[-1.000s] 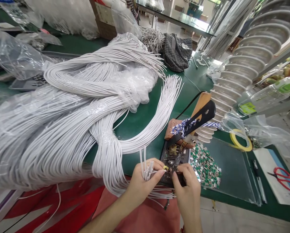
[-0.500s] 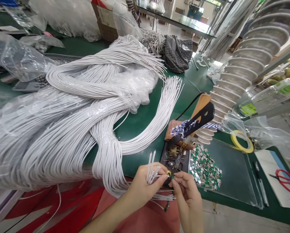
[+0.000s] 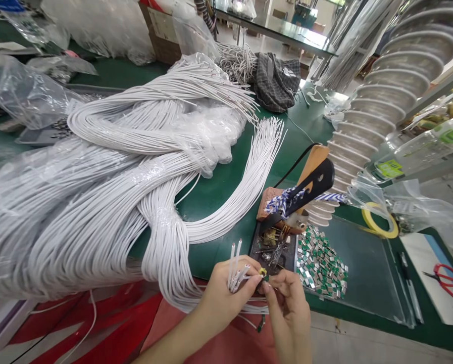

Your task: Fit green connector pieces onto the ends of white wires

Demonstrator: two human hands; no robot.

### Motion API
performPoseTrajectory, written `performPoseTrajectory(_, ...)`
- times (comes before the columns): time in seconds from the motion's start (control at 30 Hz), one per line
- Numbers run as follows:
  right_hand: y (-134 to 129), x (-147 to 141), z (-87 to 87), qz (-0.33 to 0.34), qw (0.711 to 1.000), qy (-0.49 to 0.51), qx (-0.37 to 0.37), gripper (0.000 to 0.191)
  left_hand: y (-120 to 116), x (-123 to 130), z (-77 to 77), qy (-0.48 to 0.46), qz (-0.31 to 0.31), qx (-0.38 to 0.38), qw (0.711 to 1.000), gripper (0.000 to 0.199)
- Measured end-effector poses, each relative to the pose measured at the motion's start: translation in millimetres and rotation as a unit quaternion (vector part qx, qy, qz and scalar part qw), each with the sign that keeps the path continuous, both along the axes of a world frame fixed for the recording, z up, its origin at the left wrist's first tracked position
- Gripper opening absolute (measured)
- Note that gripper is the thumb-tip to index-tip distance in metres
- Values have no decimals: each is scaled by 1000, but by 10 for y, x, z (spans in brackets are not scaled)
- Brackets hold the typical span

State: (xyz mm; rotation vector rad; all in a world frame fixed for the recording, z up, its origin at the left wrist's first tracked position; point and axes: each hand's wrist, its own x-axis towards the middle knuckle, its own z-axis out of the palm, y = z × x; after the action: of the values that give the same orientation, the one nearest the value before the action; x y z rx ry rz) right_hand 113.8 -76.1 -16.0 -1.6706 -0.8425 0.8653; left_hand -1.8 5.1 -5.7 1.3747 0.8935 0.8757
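I had the left hand (image 3: pixel 224 290) closed on white cables (image 3: pixel 243 273) by the table's (image 3: pixel 207 255) near edge, the right hand (image 3: pixel 289 303) pinching a small green piece (image 3: pixel 266 278); one green-ended cable (image 3: pixel 261 323) seemed done, many loose connectors (image 3: pixel 320 263) apparently left

I count one left hand (image 3: pixel 228 290), one right hand (image 3: pixel 290 306) (bottom centre), one pair of red-handled scissors (image 3: pixel 441 279) (lower right), one yellow tape roll (image 3: pixel 367 218) (right), one ribbed hose (image 3: pixel 389 93) (upper right); white cables (image 3: pixel 218 226) and green-silver pieces (image 3: pixel 320 265) are uncountable.
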Motion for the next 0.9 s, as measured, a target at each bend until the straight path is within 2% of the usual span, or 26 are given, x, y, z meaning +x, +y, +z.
performPoseTrajectory(0.2,43,-35,18,-16,1000,-3,18,18,-36,22,-24,6,28,-26,999,17)
performPoseTrajectory(0.47,41,-68,-7,-25,999,14,27,22,-33,37,-52,-4,35,0,999,17)
performPoseTrajectory(0.73,8,-77,-55,-47,997,21,50,22,-65,41,11,-1,44,16,999,16)
performPoseTrajectory(0.9,6,-102,-27,-53,996,-20,67,22,-64,50,55,-5,55,38,998,16)
